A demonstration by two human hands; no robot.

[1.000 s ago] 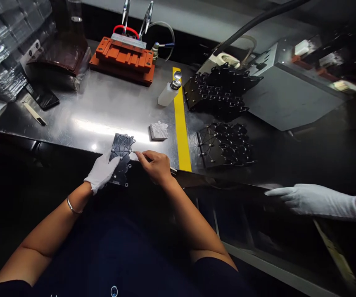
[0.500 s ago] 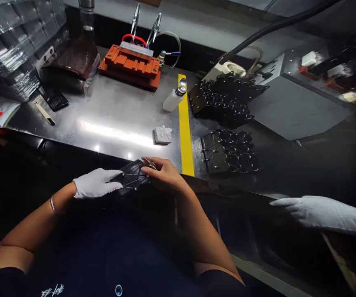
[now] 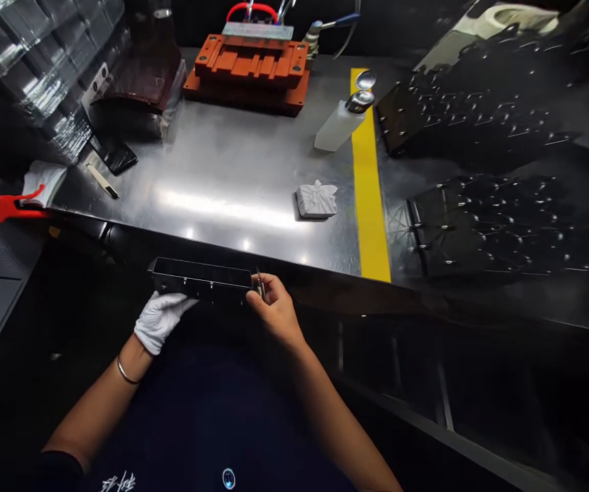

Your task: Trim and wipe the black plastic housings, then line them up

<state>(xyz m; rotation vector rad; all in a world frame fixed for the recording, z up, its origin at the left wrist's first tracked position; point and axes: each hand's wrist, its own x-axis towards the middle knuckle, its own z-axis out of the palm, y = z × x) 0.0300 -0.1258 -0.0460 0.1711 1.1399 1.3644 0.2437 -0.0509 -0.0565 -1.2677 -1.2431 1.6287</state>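
Gloved left hand grips the black part from below, near its left end; fingers bent against the underside, exact finger spread hard to tell. Part is up off the table, in front of its near edge, long side running left to right, hollow side showing a dark recess. Bare right hand is at the part's right end, thumb and index pinched on a small thin tool, pointing up; tool type unclear. Can't tell if the tool touches the part.

On the table: white cloth block beside the yellow tape; white bottle behind it, metal cap flipped up, next to the tape. Orange fixture at the back. Phone and cutter left, close together. Two stacks of black parts, front stack and rear stack, right of the tape.
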